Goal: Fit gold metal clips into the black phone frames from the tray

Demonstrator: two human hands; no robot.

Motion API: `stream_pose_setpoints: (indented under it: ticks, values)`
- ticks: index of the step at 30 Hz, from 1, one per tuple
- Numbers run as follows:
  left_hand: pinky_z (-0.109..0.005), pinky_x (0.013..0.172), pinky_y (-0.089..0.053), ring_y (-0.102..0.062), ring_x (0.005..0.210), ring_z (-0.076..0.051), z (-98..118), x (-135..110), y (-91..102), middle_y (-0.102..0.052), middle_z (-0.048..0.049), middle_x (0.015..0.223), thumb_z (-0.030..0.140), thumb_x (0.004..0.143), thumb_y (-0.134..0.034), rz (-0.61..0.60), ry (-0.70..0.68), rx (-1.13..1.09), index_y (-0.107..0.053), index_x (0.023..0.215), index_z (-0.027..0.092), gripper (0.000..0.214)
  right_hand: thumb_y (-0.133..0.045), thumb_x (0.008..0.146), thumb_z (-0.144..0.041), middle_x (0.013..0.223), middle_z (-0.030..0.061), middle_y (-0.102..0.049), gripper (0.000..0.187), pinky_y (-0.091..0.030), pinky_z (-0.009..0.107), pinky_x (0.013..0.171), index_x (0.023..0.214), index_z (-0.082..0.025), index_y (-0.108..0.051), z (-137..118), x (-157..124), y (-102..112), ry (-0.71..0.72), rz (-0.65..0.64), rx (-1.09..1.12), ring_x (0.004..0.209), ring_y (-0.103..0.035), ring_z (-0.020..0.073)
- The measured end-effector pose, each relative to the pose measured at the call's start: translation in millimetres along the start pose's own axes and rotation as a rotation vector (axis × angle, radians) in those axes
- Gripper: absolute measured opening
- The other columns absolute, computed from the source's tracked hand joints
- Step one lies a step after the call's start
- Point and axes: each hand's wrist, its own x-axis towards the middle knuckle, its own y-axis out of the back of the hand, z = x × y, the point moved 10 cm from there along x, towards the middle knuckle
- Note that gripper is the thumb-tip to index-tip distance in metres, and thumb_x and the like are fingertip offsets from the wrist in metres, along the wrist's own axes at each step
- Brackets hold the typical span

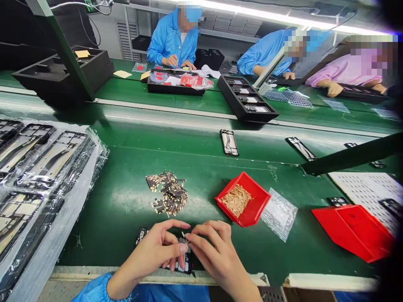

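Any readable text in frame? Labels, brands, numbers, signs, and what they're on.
None legible.
Green-lit panel, top left: cut off by the frame edge, too blurred to read.
Nearest phone assembly: any markings too small.
Bagged phone assemblies, left: any markings too small.
Red-and-clear bag, far bench: any print too blurred.

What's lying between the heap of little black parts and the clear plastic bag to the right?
In the head view, a red bin of thin tan pieces sits between heap and bag.
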Motion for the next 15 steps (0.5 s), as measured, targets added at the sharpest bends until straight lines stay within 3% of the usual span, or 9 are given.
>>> stream_pose_setpoints:
  ticks: [2,4,7,10,12,15]
  values:
    - [-0.022,0.047,-0.039,-0.051,0.049,-0.012,-2.8,-8.5,5.4,-0.076,-0.0022,0.071,0.061,0.091,-0.081,0.028,-0.009,0.06,-0.056,0.153,0.01,0.084,-0.062,0.113,-0.017,0.1,0.0051,-0.078,0.016,-0.045,0.044,0.089,0.12,-0.027,-0.072,3.2,3.2,-9.2,-0.04,-0.013,0.064,0.098,-0.063,0.0272]
    - [-0.026,0.055,-0.047,-0.058,0.059,-0.016,0.8,-21.7,20.1,-0.078,-0.0031,0.08,0.061,0.101,-0.07,0.132,-0.078,0.235,-0.054,0.16,0.017,0.076,-0.06,0.113,-0.018,0.098,0.0042,-0.076,0.013,-0.046,0.043,0.087,0.116,-0.027,-0.07,15.6,2.7,-23.1,-0.148,-0.083,0.175,0.097,-0.063,0.0264]
    - [-0.039,0.087,-0.057,-0.07,0.093,-0.025,20.6,-49.0,38.9,-0.081,-0.0055,0.106,0.048,0.105,-0.072,0.334,-0.308,0.714,-0.061,0.156,0.031,0.055,-0.059,0.114,-0.02,0.094,0.0026,-0.072,0.014,-0.048,0.041,0.084,0.104,-0.026,-0.067,31.8,-7.4,-54.0,-0.346,-0.287,0.364,0.092,-0.063,0.0246]
    - [-0.053,0.111,-0.047,-0.065,0.126,-0.036,25.6,-67.2,34.6,-0.076,-0.0074,0.14,0.038,0.092,-0.091,0.379,-0.484,1.145,-0.06,0.158,0.036,0.073,-0.059,0.113,-0.021,0.092,0.0017,-0.068,0.016,-0.048,0.041,0.085,0.1,-0.025,-0.066,34.8,-16.8,-72.7,-0.441,-0.419,0.437,0.089,-0.062,0.0236]
    - [-0.056,0.115,-0.043,-0.061,0.133,-0.039,19.0,-69.6,33.2,-0.071,-0.0079,0.15,0.033,0.084,-0.098,0.368,-0.5,1.291,-0.053,0.163,0.036,0.09,-0.06,0.113,-0.02,0.092,0.0016,-0.066,0.015,-0.046,0.041,0.086,0.1,-0.025,-0.067,34.6,-18.5,-77.2,-0.462,-0.456,0.436,0.089,-0.061,0.0236]
    - [-0.055,0.114,-0.04,-0.058,0.135,-0.037,10.5,-67.6,35.6,-0.069,-0.0068,0.153,0.022,0.081,-0.099,0.361,-0.46,1.355,-0.048,0.165,0.035,0.099,-0.06,0.112,-0.018,0.09,0.0015,-0.064,0.016,-0.043,0.041,0.085,0.099,-0.023,-0.066,33.4,-18.1,-79.9,-0.464,-0.496,0.417,0.09,-0.059,0.0237]
